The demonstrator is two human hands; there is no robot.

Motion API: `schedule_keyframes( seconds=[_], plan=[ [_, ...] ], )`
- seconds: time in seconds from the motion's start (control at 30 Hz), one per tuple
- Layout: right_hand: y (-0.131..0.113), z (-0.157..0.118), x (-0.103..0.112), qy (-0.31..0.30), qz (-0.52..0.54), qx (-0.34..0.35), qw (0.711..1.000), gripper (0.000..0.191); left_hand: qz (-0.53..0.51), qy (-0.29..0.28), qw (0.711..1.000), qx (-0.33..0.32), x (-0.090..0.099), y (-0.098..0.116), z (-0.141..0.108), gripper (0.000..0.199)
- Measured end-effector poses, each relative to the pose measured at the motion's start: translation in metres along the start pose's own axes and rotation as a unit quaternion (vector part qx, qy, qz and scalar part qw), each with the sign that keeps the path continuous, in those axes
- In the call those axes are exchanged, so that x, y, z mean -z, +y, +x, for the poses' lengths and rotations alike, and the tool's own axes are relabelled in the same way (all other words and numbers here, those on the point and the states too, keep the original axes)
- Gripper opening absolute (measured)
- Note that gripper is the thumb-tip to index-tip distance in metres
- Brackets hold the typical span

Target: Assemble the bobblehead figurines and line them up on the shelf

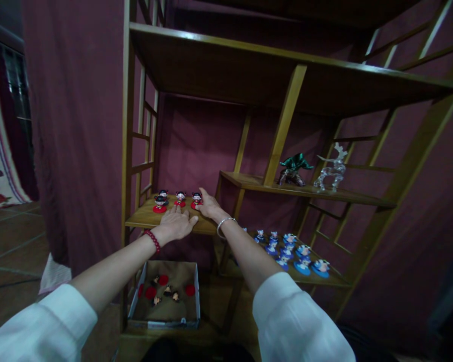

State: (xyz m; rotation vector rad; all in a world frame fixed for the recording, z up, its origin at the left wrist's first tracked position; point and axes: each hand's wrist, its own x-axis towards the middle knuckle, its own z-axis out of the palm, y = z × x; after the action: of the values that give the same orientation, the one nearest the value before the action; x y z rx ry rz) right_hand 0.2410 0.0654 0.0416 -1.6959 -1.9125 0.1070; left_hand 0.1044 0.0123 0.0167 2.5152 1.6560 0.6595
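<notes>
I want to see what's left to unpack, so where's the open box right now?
In the head view, the open box sits low, left of centre, below the left hand and the shelf with the red-based figurines.

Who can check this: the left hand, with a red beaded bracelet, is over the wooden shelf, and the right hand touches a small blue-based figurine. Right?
Not quite: the head view shows the right hand touches a small red-based figurine, not a blue-based one. The left hand, with a red beaded bracelet, is over the wooden shelf.
</notes>
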Motion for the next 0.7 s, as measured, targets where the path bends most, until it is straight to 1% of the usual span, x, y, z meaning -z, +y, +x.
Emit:
schedule_keyframes(
  seconds=[0.13, 0.37, 0.7],
  plan=[
    [-0.002, 0.001, -0.002, -0.015, -0.004, -0.001, 1.0, 0.078, 0.013, -0.013, 1.0, 0.013, -0.002, 0.0, 0.005, 0.061],
    [0.003, 0.004, -0.007, -0.025, 0.0, -0.01, 1.0, 0.081, 0.092, -0.019, 0.995, 0.018, -0.001, 0.002, 0.004, 0.066],
    [0.005, 0.007, -0.013, -0.015, -0.015, -0.022, 1.0, 0.075, 0.109, -0.027, 0.994, 0.017, 0.0, 0.004, 0.007, 0.068]
  ],
)
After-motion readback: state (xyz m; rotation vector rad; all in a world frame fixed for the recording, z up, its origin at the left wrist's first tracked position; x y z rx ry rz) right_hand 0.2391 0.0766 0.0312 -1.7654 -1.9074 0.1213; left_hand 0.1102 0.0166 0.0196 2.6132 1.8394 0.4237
